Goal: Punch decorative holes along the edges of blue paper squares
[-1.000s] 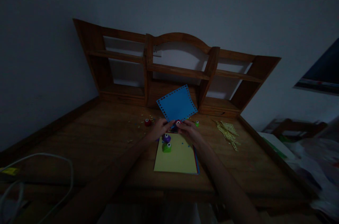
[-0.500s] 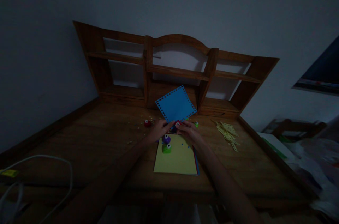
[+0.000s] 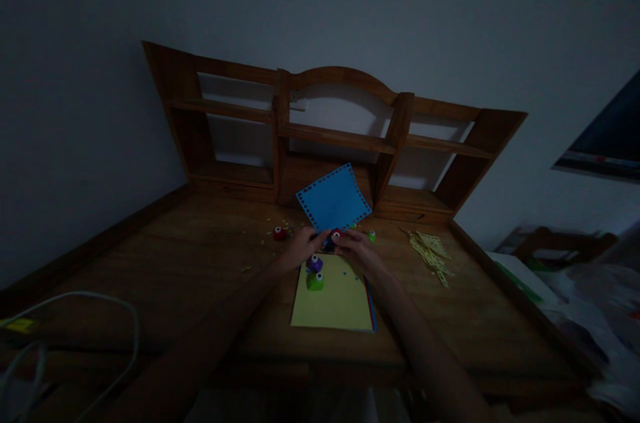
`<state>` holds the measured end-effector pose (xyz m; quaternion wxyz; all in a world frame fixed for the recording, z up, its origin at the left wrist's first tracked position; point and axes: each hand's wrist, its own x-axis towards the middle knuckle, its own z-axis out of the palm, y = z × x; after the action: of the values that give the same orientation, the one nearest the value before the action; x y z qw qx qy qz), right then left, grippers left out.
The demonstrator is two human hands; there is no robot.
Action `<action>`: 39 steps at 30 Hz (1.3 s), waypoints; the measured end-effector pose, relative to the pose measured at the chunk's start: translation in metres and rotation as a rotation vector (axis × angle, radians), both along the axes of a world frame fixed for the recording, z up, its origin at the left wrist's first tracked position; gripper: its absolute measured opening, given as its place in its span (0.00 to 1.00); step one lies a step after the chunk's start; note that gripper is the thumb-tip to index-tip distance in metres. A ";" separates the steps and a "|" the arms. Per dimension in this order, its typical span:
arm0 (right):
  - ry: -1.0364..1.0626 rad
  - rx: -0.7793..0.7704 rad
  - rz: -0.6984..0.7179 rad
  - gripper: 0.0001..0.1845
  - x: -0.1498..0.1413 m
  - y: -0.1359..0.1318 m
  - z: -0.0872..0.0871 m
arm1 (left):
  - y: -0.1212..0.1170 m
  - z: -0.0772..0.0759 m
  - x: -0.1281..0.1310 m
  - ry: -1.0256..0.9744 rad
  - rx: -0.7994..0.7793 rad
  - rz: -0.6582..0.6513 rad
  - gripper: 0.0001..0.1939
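A blue sheet of paper with small holes punched along its edges is tilted up beyond my hands. My left hand is closed on its near left edge. In my right hand is a red craft punch with a white eye-like spot, set at the sheet's near edge. Whether paper lies in its slot is hidden. Just below my hands, a purple craft punch and a green craft punch rest on a yellow sheet of paper, atop a stack of coloured sheets.
Another red punch stands left of my hands among tiny paper bits, and a small green punch on the right. Yellow punched strips lie further right. A wooden shelf unit closes off the desk's back. A white cable loops at left.
The blue sheet's upper part has shifted very slightly right in view, along with a small shift of the whole view. Both hands keep their hold.
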<state>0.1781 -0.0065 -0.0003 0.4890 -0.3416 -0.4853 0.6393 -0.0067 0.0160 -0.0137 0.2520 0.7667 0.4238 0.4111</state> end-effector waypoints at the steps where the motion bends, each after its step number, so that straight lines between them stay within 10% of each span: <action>1: 0.002 0.000 0.001 0.12 0.000 0.000 0.000 | 0.001 -0.001 0.000 0.001 0.001 0.005 0.26; 39: -0.184 0.124 -0.118 0.18 0.001 0.004 -0.006 | -0.001 0.002 -0.001 -0.099 -0.099 -0.139 0.24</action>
<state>0.1796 -0.0030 -0.0066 0.4995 -0.3959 -0.5457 0.5439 -0.0079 0.0154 -0.0116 0.3383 0.7596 0.3764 0.4085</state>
